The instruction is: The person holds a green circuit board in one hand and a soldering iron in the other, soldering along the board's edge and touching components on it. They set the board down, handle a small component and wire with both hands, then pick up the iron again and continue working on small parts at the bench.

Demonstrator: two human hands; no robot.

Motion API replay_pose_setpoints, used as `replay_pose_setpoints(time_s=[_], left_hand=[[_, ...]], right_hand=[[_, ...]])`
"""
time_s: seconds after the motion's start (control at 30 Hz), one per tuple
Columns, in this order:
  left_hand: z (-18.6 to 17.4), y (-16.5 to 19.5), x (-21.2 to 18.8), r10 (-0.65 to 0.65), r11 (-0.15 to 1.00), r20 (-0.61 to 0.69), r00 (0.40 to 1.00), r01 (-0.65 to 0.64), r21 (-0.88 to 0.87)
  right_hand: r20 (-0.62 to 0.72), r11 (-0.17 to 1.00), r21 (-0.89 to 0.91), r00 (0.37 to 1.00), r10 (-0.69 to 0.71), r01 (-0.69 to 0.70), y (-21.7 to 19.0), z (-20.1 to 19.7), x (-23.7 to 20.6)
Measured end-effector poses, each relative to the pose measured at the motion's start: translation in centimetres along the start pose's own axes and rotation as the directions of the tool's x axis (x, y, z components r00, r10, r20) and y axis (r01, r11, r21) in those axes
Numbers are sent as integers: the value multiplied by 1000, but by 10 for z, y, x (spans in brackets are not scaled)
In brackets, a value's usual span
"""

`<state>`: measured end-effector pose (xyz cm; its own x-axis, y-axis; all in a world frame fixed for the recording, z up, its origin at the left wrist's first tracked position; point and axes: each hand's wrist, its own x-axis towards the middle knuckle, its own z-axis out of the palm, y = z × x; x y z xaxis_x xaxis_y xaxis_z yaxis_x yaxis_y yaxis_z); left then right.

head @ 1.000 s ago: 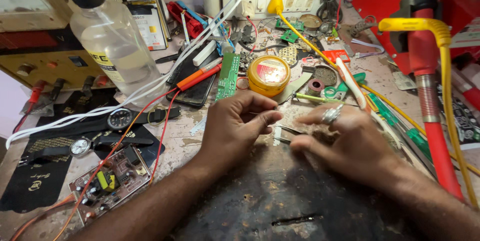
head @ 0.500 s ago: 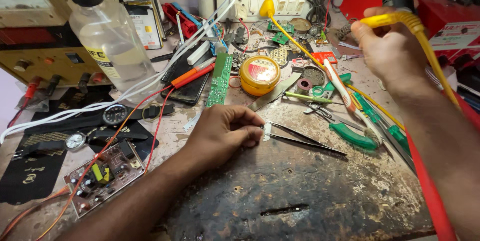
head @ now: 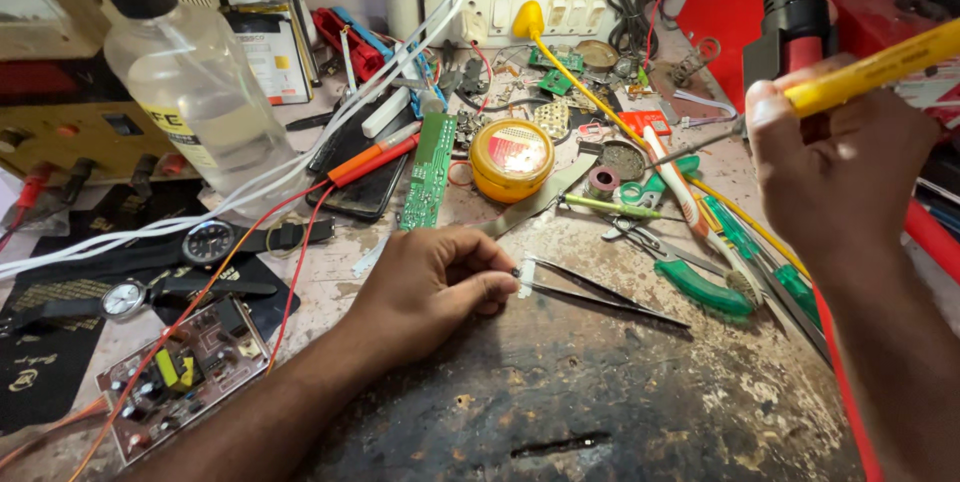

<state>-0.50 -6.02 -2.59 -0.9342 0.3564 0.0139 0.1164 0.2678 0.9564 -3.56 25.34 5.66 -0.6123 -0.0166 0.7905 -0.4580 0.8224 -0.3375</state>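
Taking the round yellow flux tin [head: 511, 159] as the landmark, the left hand [head: 430, 282] rests on the scarred workbench [head: 560, 402] just below and a little left of it, thumb and forefinger pinched together on a tiny pale component [head: 524, 282] held down against the bench. Touching that piece from the right lie the black tweezers [head: 600, 294], ungripped, their tips at the component and their long axis running away to the right and slightly toward the person. The right hand [head: 840, 177] is raised well to the right of the tin, fingers wrapped around the yellow handle of a soldering iron [head: 880, 67], whose yellow cord trails back across the bench toward the switchboard. So the component lies down and to the left of the right hand, well apart from it, while the left hand is already on it. Below-right of the tin sit green-handled pliers [head: 700, 287]; left of it a green circuit board strip [head: 430, 170], a dark phone [head: 365, 182] and a clear squeeze bottle [head: 190, 92]. Far lower left are two wristwatches [head: 210, 240] and a small power-supply board [head: 185, 372].
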Motion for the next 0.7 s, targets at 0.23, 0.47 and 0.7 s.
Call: replay_pose_setpoints(time_s=[0.23,0.47,0.7], left_hand=[[-5,6,-13,112,976,-57,992,-100,192],[-17,4,-24,483,793,-69,873,-403,457],[-14,7,-28,376,842,-109,920,-290,455]], right_hand=[[80,986,134,993,89,-99,0,9,-5],[111,986,149,992,57,-73,2,9,-8],[194,948,204,960,204,-243,1,21,-3]])
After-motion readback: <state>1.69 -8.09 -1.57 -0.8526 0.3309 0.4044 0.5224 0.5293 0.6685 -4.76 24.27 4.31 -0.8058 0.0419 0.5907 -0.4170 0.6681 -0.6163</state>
